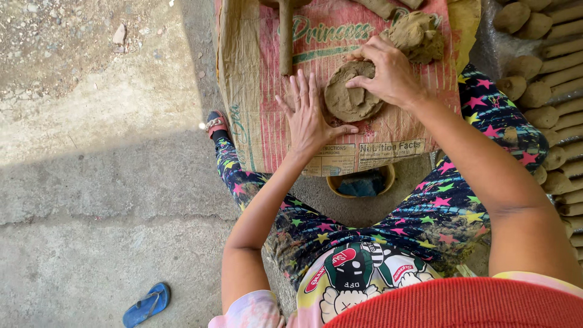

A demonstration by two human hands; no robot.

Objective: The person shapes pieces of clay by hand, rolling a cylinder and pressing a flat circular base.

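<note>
A flat round disc of brown clay (347, 97) lies on a printed sack (267, 121) spread over a low surface. My right hand (384, 73) presses its fingertips on the disc's upper right edge. My left hand (308, 115) lies flat and open on the sack, just left of the disc, thumb near its lower edge. A bigger lump of clay (419, 35) sits beyond my right hand. A long clay roll (285, 36) lies upright on the sack to the upper left.
Rows of clay balls and rolls (546, 91) fill the right side. A small yellow bowl (361, 182) with a blue cloth sits between my legs. A blue sandal (147, 304) lies on the concrete floor at lower left.
</note>
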